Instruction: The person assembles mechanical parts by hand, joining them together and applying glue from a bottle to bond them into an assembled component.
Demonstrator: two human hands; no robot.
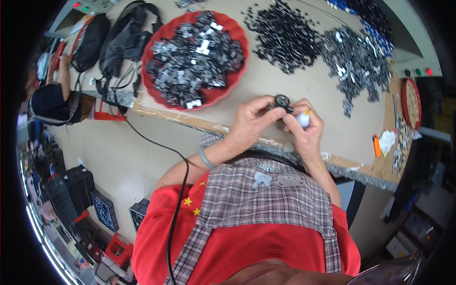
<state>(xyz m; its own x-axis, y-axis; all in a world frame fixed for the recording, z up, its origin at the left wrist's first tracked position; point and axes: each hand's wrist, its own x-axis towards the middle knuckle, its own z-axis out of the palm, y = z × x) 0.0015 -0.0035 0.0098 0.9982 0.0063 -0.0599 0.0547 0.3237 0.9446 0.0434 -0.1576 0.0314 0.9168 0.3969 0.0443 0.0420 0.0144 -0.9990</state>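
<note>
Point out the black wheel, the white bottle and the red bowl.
Black wheel [281,100]: head view, on its hub.
White bottle [302,120]: head view, on its body.
Red bowl [221,93]: head view, on its wall.

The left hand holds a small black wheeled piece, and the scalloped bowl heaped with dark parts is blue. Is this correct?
Only the colour is wrong: the head view shows a red scalloped bowl, heaped with dark parts. The left hand does hold a small black wheeled piece.
</note>
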